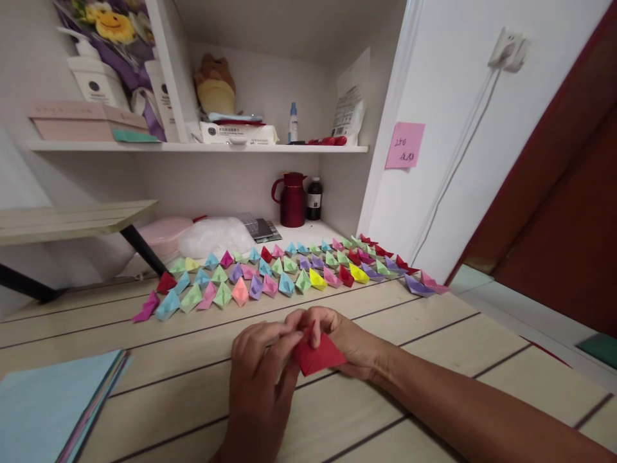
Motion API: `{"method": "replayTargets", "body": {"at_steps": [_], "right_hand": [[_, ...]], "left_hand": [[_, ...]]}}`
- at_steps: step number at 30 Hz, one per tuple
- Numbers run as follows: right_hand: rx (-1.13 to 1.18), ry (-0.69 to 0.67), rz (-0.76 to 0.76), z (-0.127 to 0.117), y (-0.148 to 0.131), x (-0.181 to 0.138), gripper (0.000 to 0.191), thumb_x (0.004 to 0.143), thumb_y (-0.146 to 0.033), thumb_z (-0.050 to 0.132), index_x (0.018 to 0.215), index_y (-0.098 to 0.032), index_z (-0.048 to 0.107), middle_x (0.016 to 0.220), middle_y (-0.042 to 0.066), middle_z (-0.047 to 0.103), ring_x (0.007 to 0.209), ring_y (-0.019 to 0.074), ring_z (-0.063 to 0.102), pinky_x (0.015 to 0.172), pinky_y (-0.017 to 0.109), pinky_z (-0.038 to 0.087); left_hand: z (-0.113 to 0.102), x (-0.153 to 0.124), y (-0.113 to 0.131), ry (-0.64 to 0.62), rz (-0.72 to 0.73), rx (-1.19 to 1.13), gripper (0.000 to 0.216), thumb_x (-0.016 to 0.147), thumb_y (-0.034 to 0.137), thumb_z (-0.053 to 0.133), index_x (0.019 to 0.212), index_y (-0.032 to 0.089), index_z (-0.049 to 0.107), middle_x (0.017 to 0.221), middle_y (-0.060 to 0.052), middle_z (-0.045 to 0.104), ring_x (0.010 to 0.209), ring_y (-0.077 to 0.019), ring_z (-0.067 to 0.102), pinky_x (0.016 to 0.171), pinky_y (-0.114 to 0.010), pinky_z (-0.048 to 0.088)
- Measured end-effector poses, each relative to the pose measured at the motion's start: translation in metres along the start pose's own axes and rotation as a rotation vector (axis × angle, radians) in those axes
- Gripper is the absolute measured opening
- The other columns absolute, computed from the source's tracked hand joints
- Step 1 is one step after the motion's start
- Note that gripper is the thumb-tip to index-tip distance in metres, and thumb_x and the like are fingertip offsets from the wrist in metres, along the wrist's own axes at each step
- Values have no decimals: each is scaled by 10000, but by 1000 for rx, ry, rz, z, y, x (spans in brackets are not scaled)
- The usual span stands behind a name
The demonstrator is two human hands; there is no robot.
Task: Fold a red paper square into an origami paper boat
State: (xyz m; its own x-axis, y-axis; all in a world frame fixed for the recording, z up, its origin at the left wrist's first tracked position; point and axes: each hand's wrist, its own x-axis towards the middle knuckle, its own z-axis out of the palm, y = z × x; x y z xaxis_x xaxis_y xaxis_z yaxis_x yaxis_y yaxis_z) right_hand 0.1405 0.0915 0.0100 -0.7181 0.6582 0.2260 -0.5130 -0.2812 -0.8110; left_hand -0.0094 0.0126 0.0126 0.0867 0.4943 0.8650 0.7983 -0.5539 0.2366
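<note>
Left hand (260,386) & right hand (349,344): fingers pinch red folded paper triangle (321,359); long edge L-R, tip pointing away.

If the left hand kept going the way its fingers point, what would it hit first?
The left hand meets the red folded paper at once; the right hand, pinching it too, seems just behind.

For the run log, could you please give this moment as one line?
left hand: pinching red folded paper | right hand: gripping same paper | beyond: rows of coloured paper boats | near left: paper stack
</note>
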Motion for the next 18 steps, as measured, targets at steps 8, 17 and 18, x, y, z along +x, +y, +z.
{"method": "replayTargets", "body": {"at_steps": [8, 17, 18], "right_hand": [[-810, 74, -97, -29, -19, 4, 241, 726, -166, 741, 952, -212, 670, 1093, 56, 611, 900, 162, 583, 855, 347, 480], [-1210, -36, -4, -39, -34, -34, 497, 798, -216, 690, 1266, -249, 527, 1232, 67, 538, 1101, 200, 535, 954, 368, 445], [-1240, -43, -2, -37, -36, -39, 543, 778, -269, 726, 1280, -252, 520, 1243, 69, 539, 1127, 213, 525, 972, 378, 430]], "left_hand": [[2, 4, -21, -181, 210, 261, 239, 886, 54, 487, 946, 217, 651, 910, -20, 713, 813, -166, 646, 962, -445, 382], [9, -3, -24, -590, 185, 391, 192, 837, 25, 539, 826, 180, 651, 826, -42, 659, 762, -199, 590, 752, -363, 460], [10, -3, -23, -604, 181, 387, 183, 836, 31, 546, 822, 181, 650, 830, -45, 659, 762, -203, 587, 731, -359, 459]]}}
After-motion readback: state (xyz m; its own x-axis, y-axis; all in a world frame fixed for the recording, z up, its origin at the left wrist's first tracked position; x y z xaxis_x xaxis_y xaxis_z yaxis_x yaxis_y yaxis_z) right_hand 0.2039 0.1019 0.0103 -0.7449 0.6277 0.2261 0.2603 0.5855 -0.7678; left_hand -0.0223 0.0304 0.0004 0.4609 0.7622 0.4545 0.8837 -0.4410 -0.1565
